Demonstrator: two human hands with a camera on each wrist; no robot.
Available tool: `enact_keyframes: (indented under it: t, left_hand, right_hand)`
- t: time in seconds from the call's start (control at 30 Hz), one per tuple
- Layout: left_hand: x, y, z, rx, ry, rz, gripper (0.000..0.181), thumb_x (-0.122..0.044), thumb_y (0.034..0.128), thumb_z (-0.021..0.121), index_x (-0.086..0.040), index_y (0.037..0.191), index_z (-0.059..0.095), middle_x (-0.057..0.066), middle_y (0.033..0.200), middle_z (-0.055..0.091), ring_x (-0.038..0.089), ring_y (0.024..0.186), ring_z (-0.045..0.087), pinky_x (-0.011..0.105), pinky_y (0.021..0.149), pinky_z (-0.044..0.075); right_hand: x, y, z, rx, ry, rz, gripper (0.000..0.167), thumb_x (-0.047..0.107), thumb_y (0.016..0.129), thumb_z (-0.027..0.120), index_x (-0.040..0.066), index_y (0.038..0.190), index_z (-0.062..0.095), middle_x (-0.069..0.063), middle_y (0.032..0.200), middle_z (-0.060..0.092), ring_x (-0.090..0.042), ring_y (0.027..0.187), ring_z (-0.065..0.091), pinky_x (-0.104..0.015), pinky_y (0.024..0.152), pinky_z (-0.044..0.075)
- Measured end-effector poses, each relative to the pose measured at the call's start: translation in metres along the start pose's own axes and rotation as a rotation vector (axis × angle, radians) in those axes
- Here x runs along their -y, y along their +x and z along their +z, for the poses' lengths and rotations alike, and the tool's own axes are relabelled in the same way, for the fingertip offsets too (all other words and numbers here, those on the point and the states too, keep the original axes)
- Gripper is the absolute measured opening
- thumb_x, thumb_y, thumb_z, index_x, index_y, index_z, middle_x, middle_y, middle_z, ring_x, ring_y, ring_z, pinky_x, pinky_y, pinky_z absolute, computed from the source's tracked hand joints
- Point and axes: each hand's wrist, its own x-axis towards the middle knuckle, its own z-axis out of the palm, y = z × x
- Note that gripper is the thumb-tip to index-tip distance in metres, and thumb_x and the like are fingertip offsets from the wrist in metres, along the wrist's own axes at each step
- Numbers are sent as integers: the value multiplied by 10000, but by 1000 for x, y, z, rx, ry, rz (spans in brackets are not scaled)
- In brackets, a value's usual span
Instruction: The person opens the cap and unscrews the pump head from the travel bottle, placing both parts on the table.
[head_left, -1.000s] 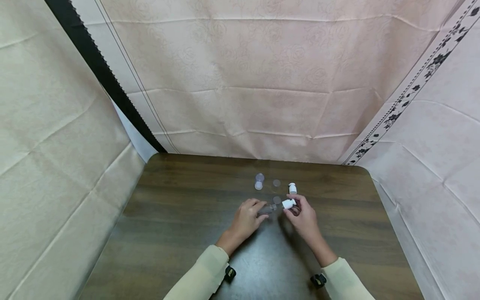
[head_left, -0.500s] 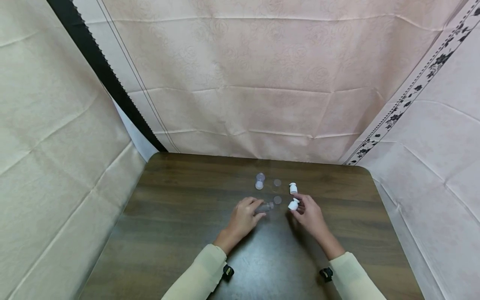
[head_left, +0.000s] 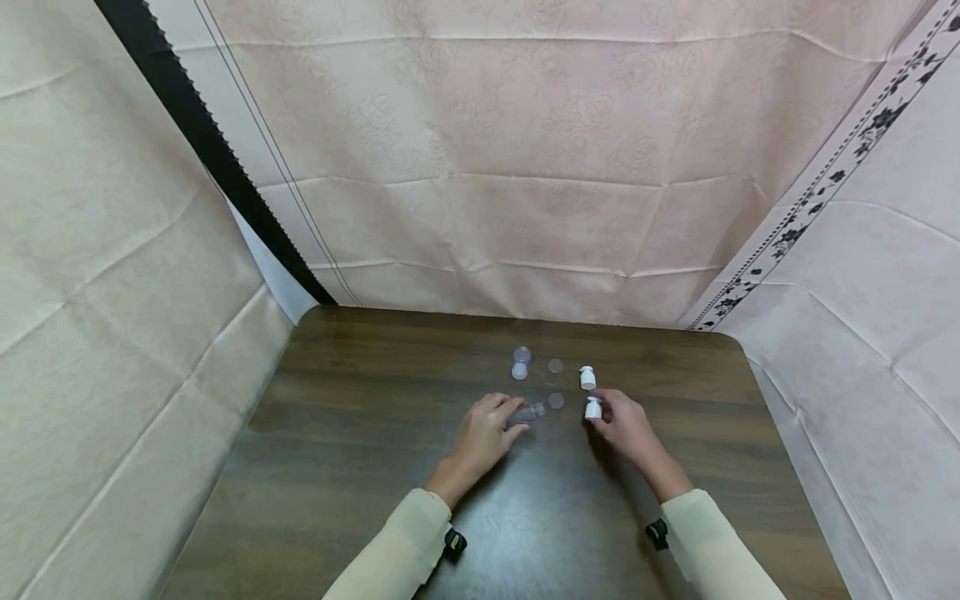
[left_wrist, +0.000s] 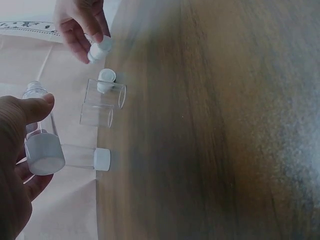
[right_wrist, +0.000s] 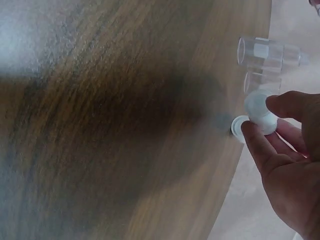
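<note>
My left hand (head_left: pixel 482 435) grips a small clear bottle (left_wrist: pixel 45 150) with a white base, its bare neck pointing away from the palm. To the right, my right hand (head_left: pixel 628 429) pinches a white pump top (head_left: pixel 593 408) between thumb and fingers. The pump top is upright and low over the table; whether it touches the wood I cannot tell. Just behind it stands a second white pump top (head_left: pixel 587 378). Two clear caps (head_left: pixel 555 366) stand between the hands, one behind the other. Another clear bottle (head_left: pixel 520 367) with a white base is at the back.
The brown wooden table (head_left: pixel 337 400) extends around both hands, its far edge a short way behind the bottle parts. Pale cloth (head_left: pixel 487 167) hangs behind and at both sides. Black wrist devices (head_left: pixel 454 543) sit at the sleeve ends.
My right hand has moved right, away from the bottle, and the pump top has gone from tilted to upright. My left hand with the bottle has shifted slightly left.
</note>
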Motion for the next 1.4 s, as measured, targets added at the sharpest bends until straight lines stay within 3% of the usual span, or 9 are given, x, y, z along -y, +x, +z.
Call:
enact_keyframes:
  t: [0.27,0.53,0.93,1.1,1.27,1.4]
  left_hand:
    - [0,0,-1,-7,-3,-4,413,-231,782,921,-107,1145,768,24,1016,727,165,904,691,336,797,595]
    - [2,-2,1,-3,-22,-2,422,-217,776,925,-100,1150,768,31,1019,728,171,898,693,335,778,598]
    - [2,-1,1,26,-4,-27,407,-266,826,887,-78,1165,763,38,1040,730,168,917,696,316,789,599]
    - [2,-1,1,25,16,-36,402,-276,830,883,-89,1164,760,43,1056,732,164,930,704,296,799,600]
    - [3,2,3,9,-43,-42,393,-245,823,889,-67,1146,753,63,1063,736,171,932,725,279,801,608]
    - [4,6,3,23,-125,-89,371,-198,832,882,-48,1138,734,80,1076,736,192,959,733,300,819,612]
  right_hand:
    - [-8,6,4,90,-62,11,393,-2,868,754,-49,1249,673,-232,1189,659,-269,912,622,-453,797,559]
    - [-9,10,7,156,-64,59,405,-1,885,729,-49,1280,656,-227,1196,667,-288,976,633,-496,873,557]
    - [-7,8,7,151,-63,62,445,24,884,739,-23,1317,645,-221,1210,674,-275,944,633,-486,841,555]
    - [-7,7,7,152,-54,48,447,28,890,739,-22,1323,638,-248,1268,656,-321,1040,667,-511,890,566]
    - [-7,6,6,147,-41,31,439,27,895,742,-28,1318,637,-272,1309,635,-368,1122,673,-523,927,566]
    - [-5,6,5,148,-22,15,434,22,899,736,-36,1316,632,-281,1315,626,-381,1114,684,-521,921,574]
